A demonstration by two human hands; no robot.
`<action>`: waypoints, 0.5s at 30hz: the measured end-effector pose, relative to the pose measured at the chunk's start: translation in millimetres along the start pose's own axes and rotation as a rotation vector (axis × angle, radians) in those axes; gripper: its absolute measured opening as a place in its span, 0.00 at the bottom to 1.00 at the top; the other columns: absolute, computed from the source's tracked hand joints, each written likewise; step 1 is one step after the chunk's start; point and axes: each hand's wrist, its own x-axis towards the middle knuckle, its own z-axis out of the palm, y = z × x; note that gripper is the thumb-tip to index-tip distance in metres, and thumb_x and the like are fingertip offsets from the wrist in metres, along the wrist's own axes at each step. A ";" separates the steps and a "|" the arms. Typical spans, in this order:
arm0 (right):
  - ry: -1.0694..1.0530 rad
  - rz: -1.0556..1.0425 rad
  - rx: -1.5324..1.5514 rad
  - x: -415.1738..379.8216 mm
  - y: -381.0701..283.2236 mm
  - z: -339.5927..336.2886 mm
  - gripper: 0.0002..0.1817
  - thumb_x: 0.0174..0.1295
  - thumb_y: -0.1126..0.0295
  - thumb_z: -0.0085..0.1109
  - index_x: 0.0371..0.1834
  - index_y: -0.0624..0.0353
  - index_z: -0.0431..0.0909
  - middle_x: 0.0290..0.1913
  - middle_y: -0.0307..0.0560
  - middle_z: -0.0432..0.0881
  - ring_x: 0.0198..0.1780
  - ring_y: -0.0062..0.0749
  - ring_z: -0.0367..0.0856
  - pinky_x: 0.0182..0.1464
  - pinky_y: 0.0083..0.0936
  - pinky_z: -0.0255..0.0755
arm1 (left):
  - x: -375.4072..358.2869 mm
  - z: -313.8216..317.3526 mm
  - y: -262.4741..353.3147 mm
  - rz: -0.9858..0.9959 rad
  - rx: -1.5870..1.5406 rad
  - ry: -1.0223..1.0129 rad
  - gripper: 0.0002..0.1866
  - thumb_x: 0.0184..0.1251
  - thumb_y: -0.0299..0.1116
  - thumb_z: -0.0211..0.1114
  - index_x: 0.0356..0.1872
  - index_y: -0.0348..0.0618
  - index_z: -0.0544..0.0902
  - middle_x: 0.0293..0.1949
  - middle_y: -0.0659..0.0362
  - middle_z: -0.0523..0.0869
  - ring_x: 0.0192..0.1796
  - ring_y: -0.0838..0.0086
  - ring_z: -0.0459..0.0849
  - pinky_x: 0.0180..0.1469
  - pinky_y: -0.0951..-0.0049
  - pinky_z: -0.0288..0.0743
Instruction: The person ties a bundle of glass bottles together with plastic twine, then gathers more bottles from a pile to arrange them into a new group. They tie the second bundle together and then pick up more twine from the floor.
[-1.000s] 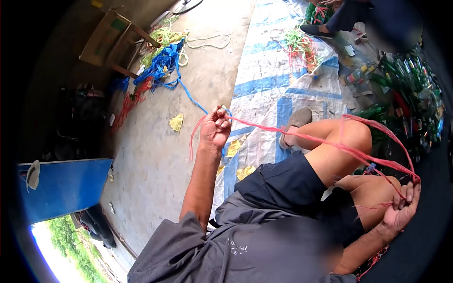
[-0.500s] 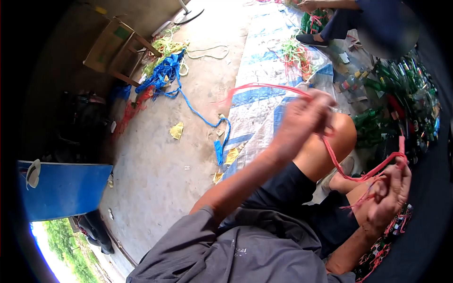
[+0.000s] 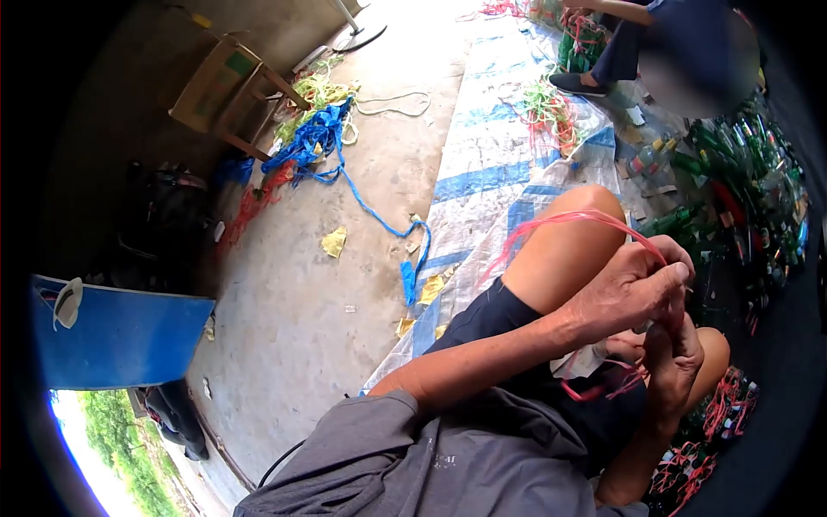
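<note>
My left hand pinches a red plastic string that arcs over my raised left knee. Just below it, my right hand is closed around the same string, and loose red loops hang under both hands against my dark shorts. The two hands touch each other above my right knee. A pile of green glass bottles lies close on the right.
A blue-and-white woven tarp covers the concrete floor under me. Blue cord, yellow-green cord and red string lie tangled at the upper left near a wooden stool. Another person sits at the top right. A blue bin stands at left.
My left hand swung from far out at arm's length back to my right hand over the knees. The long taut string between them has gone slack into loops.
</note>
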 end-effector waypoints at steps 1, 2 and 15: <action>0.000 0.014 -0.027 -2.3 2.7 -10.2 0.08 0.82 0.70 0.65 0.56 0.62 0.83 0.34 0.29 0.78 0.34 0.11 0.73 0.37 0.14 0.66 | 1.7 -2.7 0.8 -0.074 -0.016 0.036 0.12 0.91 0.37 0.58 0.54 0.38 0.82 0.34 0.63 0.87 0.34 0.85 0.84 0.37 0.81 0.77; 0.003 0.025 -0.054 -2.0 6.2 -17.2 0.08 0.82 0.70 0.64 0.55 0.62 0.84 0.33 0.28 0.77 0.32 0.10 0.71 0.34 0.13 0.63 | 2.7 -11.7 -0.3 -0.125 -0.009 0.060 0.12 0.91 0.37 0.59 0.54 0.39 0.83 0.33 0.63 0.88 0.30 0.85 0.81 0.34 0.82 0.75; 0.096 0.068 -0.285 68.9 -26.8 -37.2 0.06 0.81 0.73 0.63 0.49 0.64 0.85 0.33 0.30 0.77 0.34 0.11 0.72 0.37 0.16 0.65 | 52.3 -72.9 -10.2 -0.112 0.153 0.230 0.17 0.91 0.42 0.57 0.55 0.36 0.84 0.32 0.62 0.86 0.26 0.83 0.77 0.29 0.79 0.71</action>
